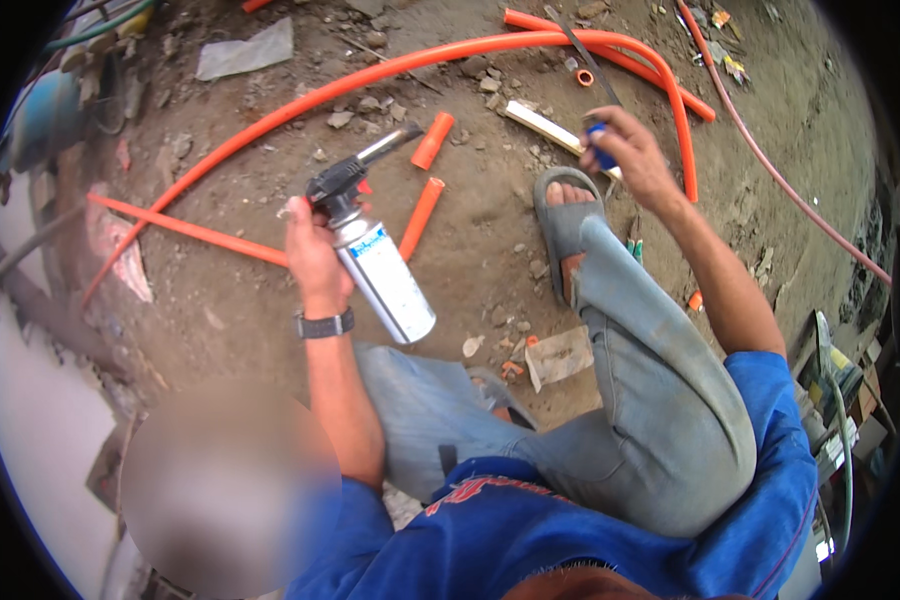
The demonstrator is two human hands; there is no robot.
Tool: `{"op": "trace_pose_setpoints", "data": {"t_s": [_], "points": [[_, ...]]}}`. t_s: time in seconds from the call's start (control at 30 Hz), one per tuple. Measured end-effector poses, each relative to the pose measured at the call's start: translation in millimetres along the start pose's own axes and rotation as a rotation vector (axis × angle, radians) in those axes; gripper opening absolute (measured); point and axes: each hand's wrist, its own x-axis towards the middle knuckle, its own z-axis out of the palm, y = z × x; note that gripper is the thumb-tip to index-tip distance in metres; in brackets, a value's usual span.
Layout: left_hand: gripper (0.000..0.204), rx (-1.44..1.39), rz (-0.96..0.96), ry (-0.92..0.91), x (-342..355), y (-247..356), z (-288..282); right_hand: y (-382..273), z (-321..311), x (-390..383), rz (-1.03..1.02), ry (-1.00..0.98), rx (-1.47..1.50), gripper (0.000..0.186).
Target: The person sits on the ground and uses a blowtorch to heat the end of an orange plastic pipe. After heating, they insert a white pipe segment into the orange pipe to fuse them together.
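Note:
My left hand (310,250) grips a blowtorch, its black head (335,180) mounted on a silver-white gas canister (385,290), nozzle angled up to the right. My right hand (630,155), raised to the right above my sandaled foot (560,230), is closed on a small blue object (600,150), possibly a lighter. A white strip (530,122) lies on the ground behind that hand. Two short orange pipe pieces (432,140) lie beside the torch, the lower one partly behind it.
A long curved orange pipe (370,72) arches over the dirt ground (470,290), with a straight length (190,228), a ring (584,78) and a dark metal strip (580,50). A pink hose (770,170) runs along the right; clutter (835,400) sits at the right edge.

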Motion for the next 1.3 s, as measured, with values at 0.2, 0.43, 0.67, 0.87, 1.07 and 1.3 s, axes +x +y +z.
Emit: {"op": "trace_pose_setpoints", "data": {"t_s": [0.2, 0.43, 0.67, 0.87, 1.07, 1.3], "points": [[0.06, 0.093, -0.029, -0.061, -6.5, -7.3, 12.0, -29.4, 81.3, 7.6, -0.145, -0.233, -0.037, 0.019], [0.06, 0.043, -0.031, -0.101, -17.7, -6.1, 30.3, -40.0, 102.6, 16.9, 0.116, -0.103, 0.157, 0.045], [0.06, 0.072, -0.05, -0.082, -20.2, -7.3, 36.0, -34.7, 129.0, 21.9, 0.037, -0.12, 0.292, 0.025], [0.063, 0.093, -0.081, -0.089, -19.8, -15.8, 33.5, -41.3, 137.8, 22.4, 0.149, -0.08, 0.421, 0.02], [0.06, 0.008, -0.116, -0.1, -25.9, -9.7, 41.8, -39.9, 135.6, 23.6, 0.206, -0.144, 0.474, 0.018], [0.06, -0.002, -0.121, -0.108, -26.5, -7.8, 44.4, -46.7, 137.3, 23.5, 0.23, -0.155, 0.513, 0.018]]}}
